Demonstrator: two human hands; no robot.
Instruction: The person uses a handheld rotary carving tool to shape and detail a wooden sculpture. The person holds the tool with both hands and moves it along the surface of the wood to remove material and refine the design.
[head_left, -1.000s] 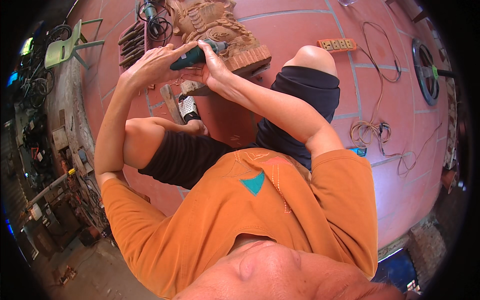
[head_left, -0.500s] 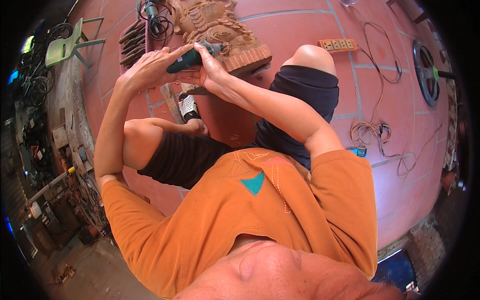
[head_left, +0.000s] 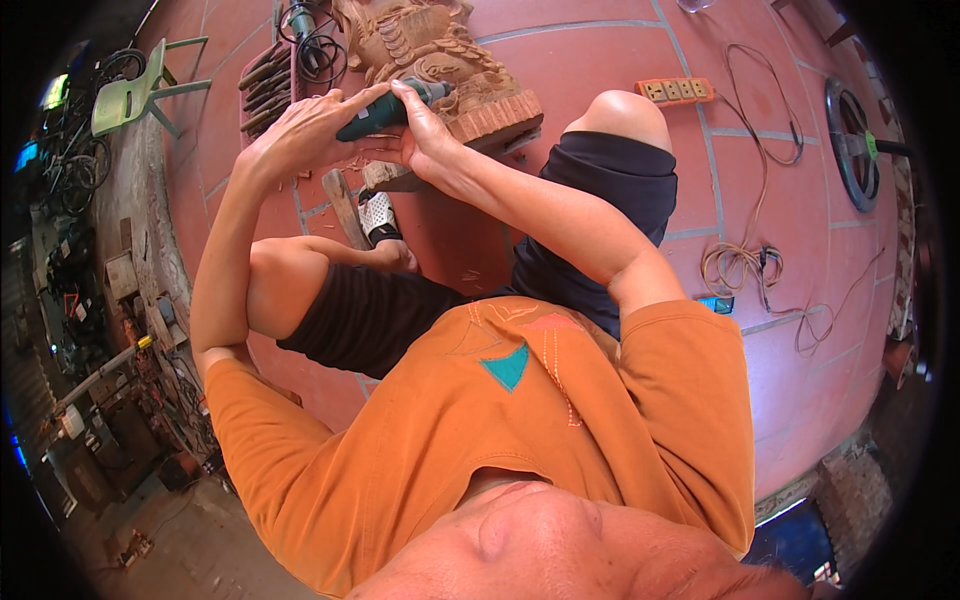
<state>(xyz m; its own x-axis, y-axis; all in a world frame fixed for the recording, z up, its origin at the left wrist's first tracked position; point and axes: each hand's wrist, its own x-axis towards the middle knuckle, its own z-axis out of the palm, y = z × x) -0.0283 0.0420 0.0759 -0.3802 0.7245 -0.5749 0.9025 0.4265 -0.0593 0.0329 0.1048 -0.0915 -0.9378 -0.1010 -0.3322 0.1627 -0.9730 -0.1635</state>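
A dark green die grinder (head_left: 370, 118) lies between my two hands, its grey nose pointing right at a brown wood carving (head_left: 425, 52). The tip meets or nearly meets the carved relief just above its thick base; the exact contact is too small to tell. My left hand (head_left: 302, 132) wraps around the tool's rear part, fingers stretched along it. From the near side, my right hand (head_left: 430, 135) grips the front of the body, thumb on top. Part of the grinder's body is hidden behind the fingers.
Left of the carving, a pink tray (head_left: 293, 85) holds several chisels, with another corded power tool (head_left: 302, 22) beside it. An orange power strip (head_left: 675, 91) and its brown cable (head_left: 745, 262) lie on the right floor. A green chair (head_left: 130, 98) stands left, a steering wheel (head_left: 852, 147) far right.
The grinder and both hands have shifted very slightly right and up along the carving. My grip stays the same, and the carving has not moved.
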